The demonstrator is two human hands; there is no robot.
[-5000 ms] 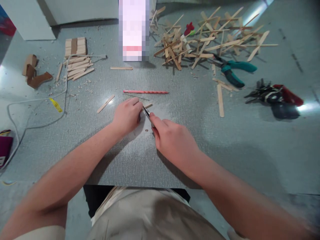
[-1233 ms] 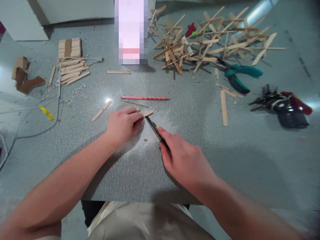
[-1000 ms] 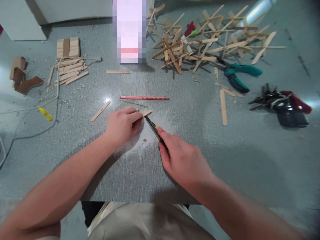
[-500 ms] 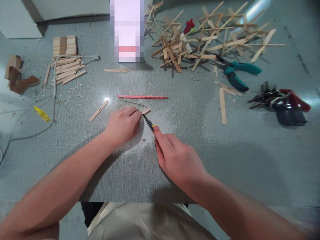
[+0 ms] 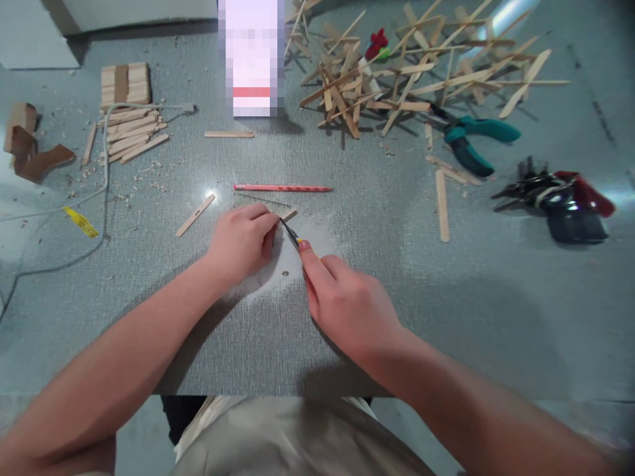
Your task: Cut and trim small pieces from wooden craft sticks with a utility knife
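My left hand [image 5: 245,238] is closed, pressing a wooden craft stick [image 5: 288,214] to the table; only the stick's far end shows past the fingertips. In my closed right hand [image 5: 347,297] is a craft knife [image 5: 290,233] with a dark, narrow front and a bit of yellow by the thumb. Its tip meets the stick right beside my left fingertips. Just beyond the hands lie a pink pencil [image 5: 282,188] and a thin ruler [image 5: 262,200]. Left of my left hand rests a stick with a small slot in its middle [image 5: 196,215].
Banded sticks [image 5: 125,86] and loose sticks [image 5: 136,134] lie at the left, crossed by a grey cable [image 5: 106,165]. Crossed-stick pieces [image 5: 342,92] spread across the back right, near teal-handled pliers [image 5: 469,142] and a dark tool bundle [image 5: 555,198]. A pixelated bright object [image 5: 251,59] stands at the back.
The knife and my right hand have shifted slightly up and left, the tip staying at the stick. The whole view has moved a little. My left hand keeps its hold.
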